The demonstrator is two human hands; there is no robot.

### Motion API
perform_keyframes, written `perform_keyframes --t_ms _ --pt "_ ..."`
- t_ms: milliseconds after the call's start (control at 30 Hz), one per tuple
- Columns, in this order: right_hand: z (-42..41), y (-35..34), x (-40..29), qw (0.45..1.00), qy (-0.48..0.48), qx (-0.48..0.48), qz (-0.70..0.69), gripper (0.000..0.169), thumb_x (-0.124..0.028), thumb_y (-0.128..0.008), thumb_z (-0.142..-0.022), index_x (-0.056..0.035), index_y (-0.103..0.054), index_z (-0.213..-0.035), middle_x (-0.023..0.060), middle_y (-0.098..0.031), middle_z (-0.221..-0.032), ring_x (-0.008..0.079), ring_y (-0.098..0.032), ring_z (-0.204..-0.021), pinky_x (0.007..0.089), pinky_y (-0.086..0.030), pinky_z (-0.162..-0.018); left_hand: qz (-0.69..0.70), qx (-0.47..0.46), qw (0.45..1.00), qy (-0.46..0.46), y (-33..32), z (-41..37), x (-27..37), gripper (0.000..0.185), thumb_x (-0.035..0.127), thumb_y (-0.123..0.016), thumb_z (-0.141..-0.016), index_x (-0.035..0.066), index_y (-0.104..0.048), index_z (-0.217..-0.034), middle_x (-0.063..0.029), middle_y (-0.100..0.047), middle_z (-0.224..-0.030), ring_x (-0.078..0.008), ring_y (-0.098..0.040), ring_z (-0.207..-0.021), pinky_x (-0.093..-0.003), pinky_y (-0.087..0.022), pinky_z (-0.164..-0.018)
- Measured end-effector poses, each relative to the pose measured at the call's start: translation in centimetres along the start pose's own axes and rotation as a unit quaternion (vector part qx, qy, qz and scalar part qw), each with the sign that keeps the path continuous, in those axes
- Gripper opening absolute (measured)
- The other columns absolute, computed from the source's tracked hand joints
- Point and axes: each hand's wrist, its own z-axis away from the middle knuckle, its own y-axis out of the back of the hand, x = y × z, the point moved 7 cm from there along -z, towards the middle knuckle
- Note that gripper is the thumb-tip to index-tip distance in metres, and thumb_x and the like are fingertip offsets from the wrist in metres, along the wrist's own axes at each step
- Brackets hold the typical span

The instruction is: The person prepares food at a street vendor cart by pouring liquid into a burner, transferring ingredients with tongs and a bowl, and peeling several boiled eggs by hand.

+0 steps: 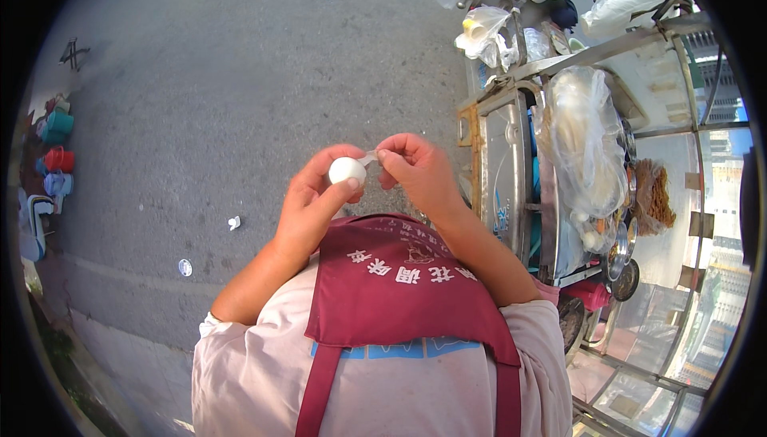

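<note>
In front of my chest, my left hand (316,192) holds a smooth white egg (347,171) that looks peeled. The thumb presses on its lower right side and the fingers curl around behind it. A thin, whitish strip (370,157) stretches from the egg's upper right; it looks like egg membrane or a piece of shell skin. My right hand (413,167) pinches the strip's far end between thumb and forefinger, a little apart from the egg. Below both hands is the maroon apron (413,293) I wear, which bears printed writing.
To my right stands a metal-framed food cart (509,161) with a large clear plastic bag (584,143), fried-looking food (656,197) and pans. Plastic bags (482,32) hang beyond it. Several coloured buckets (59,160) line the far left. Small litter (233,222) lies on the asphalt (239,95).
</note>
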Motion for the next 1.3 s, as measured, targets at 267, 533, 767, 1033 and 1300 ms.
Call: perform_keyframes --t_ms 267,533,767,1033,1300 --pt "0.2 0.8 1.1 0.995 -0.037 -0.021 -0.092 0.014 -0.014 -0.056 -0.094 -0.0017 -0.062 -0.098 0.0054 -0.064 -0.086 0.0123 -0.063 -0.071 0.0262 -0.053 -0.059 0.054 -0.002 0.998 0.023 -0.2 -0.2 0.1 0.036 0.011 -0.055 -0.092 0.006 -0.055 -0.128 -0.0055 -0.060 -0.115 -0.0147 -0.060 -0.104 -0.0280 -0.047 -0.087" --pt "1.3 -1.0 0.4 0.982 -0.089 -0.093 -0.136 0.021 -0.020 -0.054 -0.096 -0.0003 -0.059 -0.101 0.0080 -0.063 -0.093 0.0156 -0.065 -0.079 0.0273 -0.056 -0.059 -0.049 0.054 0.996 -0.059 -0.9 -0.5 1.1 0.040 0.007 -0.056 -0.091 0.005 -0.053 -0.131 -0.0078 -0.059 -0.120 -0.0166 -0.056 -0.112 -0.0316 -0.045 -0.096" --pt "1.4 -0.7 0.2 0.990 -0.078 -0.070 -0.091 0.020 -0.013 -0.061 -0.091 0.0003 -0.059 -0.106 0.0076 -0.064 -0.094 0.0146 -0.065 -0.079 0.0277 -0.058 -0.063 -0.053 0.014 0.997 -0.046 -1.1 -0.8 0.0 0.040 0.002 -0.060 -0.090 0.003 -0.054 -0.130 -0.0067 -0.058 -0.122 -0.0157 -0.056 -0.113 -0.0307 -0.044 -0.098" --pt "1.1 -0.5 1.6 0.992 -0.069 -0.053 -0.097 0.019 -0.005 -0.057 -0.087 0.0043 -0.059 -0.104 0.0107 -0.065 -0.095 0.0149 -0.067 -0.078 0.0287 -0.059 -0.067 -0.042 0.022 0.997 -0.056 -0.5 -0.8 -0.7 0.040 -0.004 -0.062 -0.086 0.003 -0.058 -0.126 -0.0056 -0.054 -0.118 -0.0152 -0.057 -0.110 -0.0283 -0.047 -0.092" --pt "1.6 -0.4 0.2 0.996 -0.027 -0.035 -0.079 0.015 -0.009 -0.065 -0.090 0.0012 -0.066 -0.101 0.0063 -0.066 -0.092 0.0128 -0.067 -0.075 0.0260 -0.058 -0.066 -0.013 0.022 0.999 -0.044 -0.7 -0.3 -0.2 0.042 0.003 -0.059 -0.090 0.001 -0.052 -0.132 -0.0106 -0.060 -0.123 -0.0162 -0.059 -0.108 -0.0315 -0.048 -0.094"
